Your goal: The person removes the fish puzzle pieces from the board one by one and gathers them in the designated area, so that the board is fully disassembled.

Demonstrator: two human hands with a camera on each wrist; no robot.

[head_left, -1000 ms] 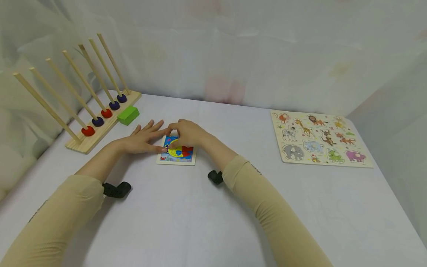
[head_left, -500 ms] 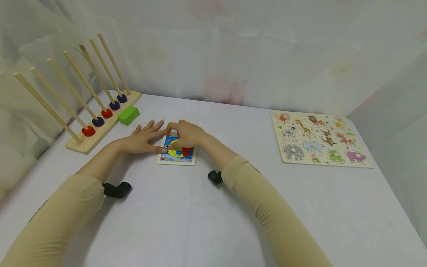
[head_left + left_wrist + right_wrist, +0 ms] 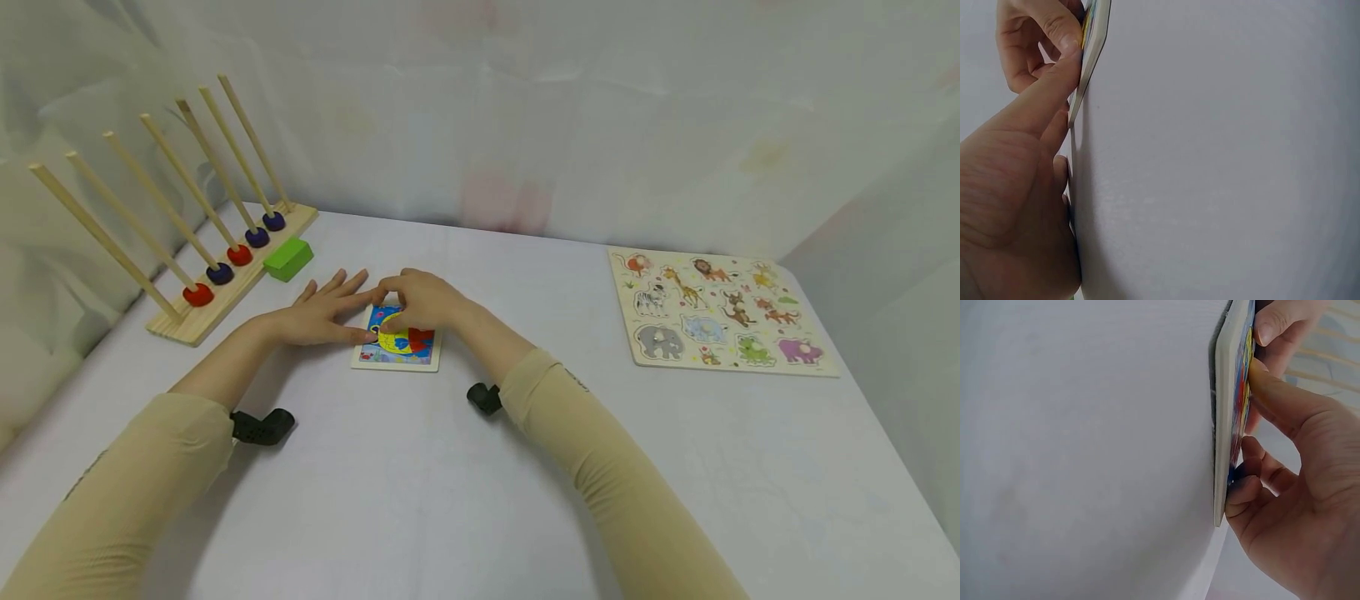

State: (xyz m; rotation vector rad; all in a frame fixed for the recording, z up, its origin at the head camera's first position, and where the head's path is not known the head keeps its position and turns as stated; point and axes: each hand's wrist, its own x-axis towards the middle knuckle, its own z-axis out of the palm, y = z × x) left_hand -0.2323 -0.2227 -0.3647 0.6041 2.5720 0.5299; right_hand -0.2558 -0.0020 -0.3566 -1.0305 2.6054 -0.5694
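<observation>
A small square jigsaw puzzle (image 3: 405, 344) with a yellow and red fish on blue lies flat in a pale frame on the white table. My left hand (image 3: 318, 320) rests on the table at its left, fingers spread, thumb on the picture's left side. From the far right side my right hand (image 3: 426, 302) reaches over it, the thumb pressed on the fish and the other fingers curled at the far edge. In the right wrist view the puzzle (image 3: 1239, 406) stands edge-on, with the right thumb on its face. Whether a single piece lies under the thumbs is hidden.
A wooden peg rack (image 3: 232, 275) with red and dark blue beads stands at the left. Beside it lies a green block (image 3: 288, 259). An animal puzzle board (image 3: 720, 312) lies at the right. Black wrist mounts (image 3: 264, 427) stick out under the sleeves.
Both hands stay at the fish puzzle in nearly the same place. The right hand shifts only very slightly. The other things have not moved.
</observation>
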